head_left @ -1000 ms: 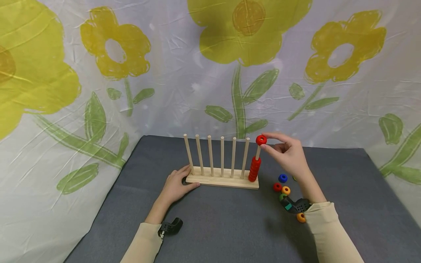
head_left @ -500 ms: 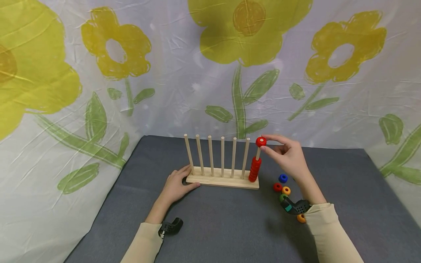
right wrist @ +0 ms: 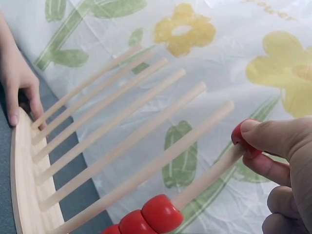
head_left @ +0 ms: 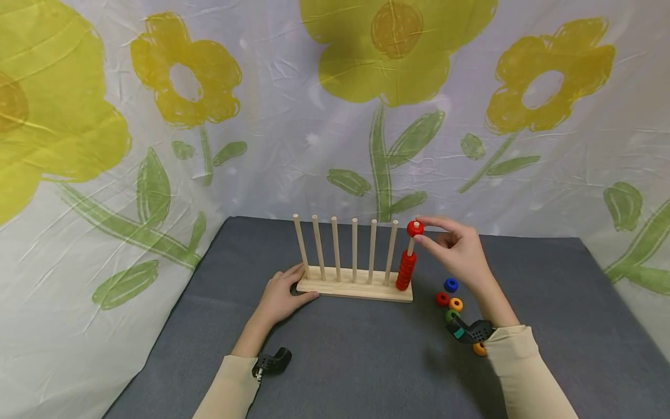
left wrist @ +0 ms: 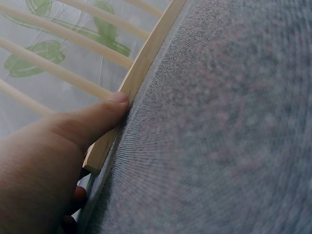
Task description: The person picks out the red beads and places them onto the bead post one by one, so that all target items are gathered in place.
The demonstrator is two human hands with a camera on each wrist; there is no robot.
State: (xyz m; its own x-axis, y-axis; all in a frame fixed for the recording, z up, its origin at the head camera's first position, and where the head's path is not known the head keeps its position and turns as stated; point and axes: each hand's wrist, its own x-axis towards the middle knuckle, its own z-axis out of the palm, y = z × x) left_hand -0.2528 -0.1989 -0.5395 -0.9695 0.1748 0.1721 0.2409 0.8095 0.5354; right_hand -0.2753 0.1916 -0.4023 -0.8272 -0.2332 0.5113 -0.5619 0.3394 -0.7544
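My right hand pinches a red bead between thumb and fingers. The bead is threaded on the top of the rightmost peg, whose tip shows through its hole. Lower on that peg sits a stack of red beads, with bare wood between stack and held bead. The pegs rise from the wooden base of a bead rack. At the base's left end my left hand grips it, its thumb along the front edge and its other fingers partly hidden behind.
Loose beads lie right of the rack, under the right forearm: a blue bead, a red one, orange ones and a green bead, partly covered by the wrist camera. The dark cloth meets a flowered backdrop behind the rack.
The red bead in my right hand has gone from the peg's tip to slightly down over it, so the tip now pokes through. My left hand stays on the base.
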